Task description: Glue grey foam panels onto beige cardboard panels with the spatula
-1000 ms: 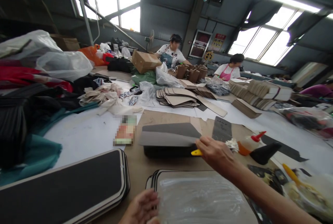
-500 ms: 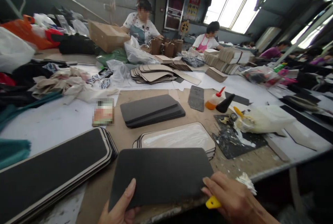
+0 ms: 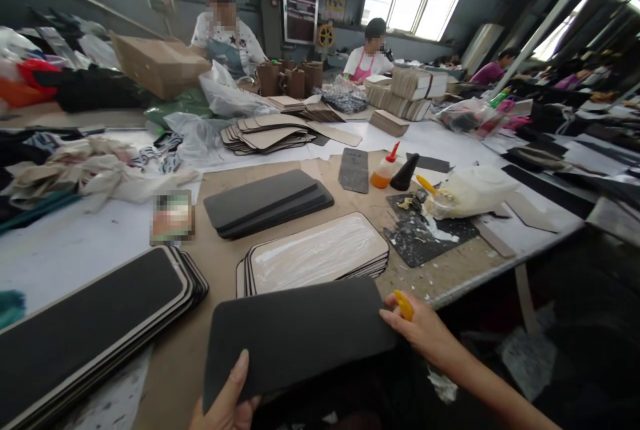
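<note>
A dark grey panel [image 3: 295,340] with rounded corners is held at the table's front edge, tilted toward me. My left hand [image 3: 227,393] grips its lower left part, thumb on top and fingers underneath. At the panel's right end is my right hand [image 3: 417,327], closed around a brush with a yellow handle [image 3: 404,305]; its fingertips are at the panel's edge. The whitish, clotted bristles [image 3: 443,383] show below that wrist. Just behind the panel lies a stack of beige boards [image 3: 320,250], the top one smeared with white paste.
More dark grey panels [image 3: 265,200] lie behind the stack. At left is a pile of black panels with beige borders [image 3: 100,310]. A paste-covered board [image 3: 425,237], a plastic bag with a yellow-handled tool [image 3: 475,190] and a red-tipped bottle [image 3: 384,170] stand right. Two people work across the table.
The view has swung to the right. My right hand has turned, so the brush handle now points up, with the bristles below the wrist. The left hand keeps its grip on the panel.
</note>
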`<state>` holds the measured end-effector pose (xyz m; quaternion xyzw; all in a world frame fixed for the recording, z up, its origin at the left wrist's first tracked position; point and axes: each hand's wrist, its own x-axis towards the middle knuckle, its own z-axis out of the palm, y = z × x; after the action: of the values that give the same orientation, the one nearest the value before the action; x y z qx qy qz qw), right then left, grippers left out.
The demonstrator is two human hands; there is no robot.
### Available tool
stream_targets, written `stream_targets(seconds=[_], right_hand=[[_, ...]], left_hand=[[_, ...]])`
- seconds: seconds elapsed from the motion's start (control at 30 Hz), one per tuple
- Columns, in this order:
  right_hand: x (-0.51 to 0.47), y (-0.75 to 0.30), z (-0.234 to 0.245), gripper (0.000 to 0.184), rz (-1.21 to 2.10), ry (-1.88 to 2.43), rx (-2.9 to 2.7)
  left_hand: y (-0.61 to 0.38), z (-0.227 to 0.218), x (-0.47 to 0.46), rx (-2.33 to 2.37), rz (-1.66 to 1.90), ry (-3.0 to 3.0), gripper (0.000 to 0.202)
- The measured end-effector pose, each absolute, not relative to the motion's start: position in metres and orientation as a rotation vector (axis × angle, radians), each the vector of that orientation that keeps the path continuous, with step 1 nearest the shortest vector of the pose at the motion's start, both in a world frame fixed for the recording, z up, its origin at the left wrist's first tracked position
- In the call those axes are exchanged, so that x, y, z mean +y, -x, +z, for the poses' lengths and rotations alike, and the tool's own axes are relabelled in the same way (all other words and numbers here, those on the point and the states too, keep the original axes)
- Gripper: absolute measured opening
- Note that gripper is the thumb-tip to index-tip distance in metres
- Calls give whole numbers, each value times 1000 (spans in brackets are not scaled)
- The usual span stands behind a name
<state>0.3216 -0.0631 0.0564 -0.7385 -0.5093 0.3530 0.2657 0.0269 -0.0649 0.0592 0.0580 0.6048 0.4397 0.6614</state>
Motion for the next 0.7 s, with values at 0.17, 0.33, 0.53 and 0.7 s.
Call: stream_targets(seconds=[0.17, 0.33, 0.53, 0.7], right_hand=[[-67, -323, 47, 30, 959, 2006, -1353], [-65, -336, 47, 36, 787, 2101, -1444], [-37, -342, 79, 32, 694, 2059, -1579], [28, -356, 109, 32, 514, 2027, -1636]], left_hand=[[-38, 71, -67, 1287, 1085, -91, 38], [-29, 74, -59, 1182, 1160, -157, 36], [-3, 67, -45, 1282, 1140, -447, 30], [-6, 81, -8, 1527, 959, -941, 38]])
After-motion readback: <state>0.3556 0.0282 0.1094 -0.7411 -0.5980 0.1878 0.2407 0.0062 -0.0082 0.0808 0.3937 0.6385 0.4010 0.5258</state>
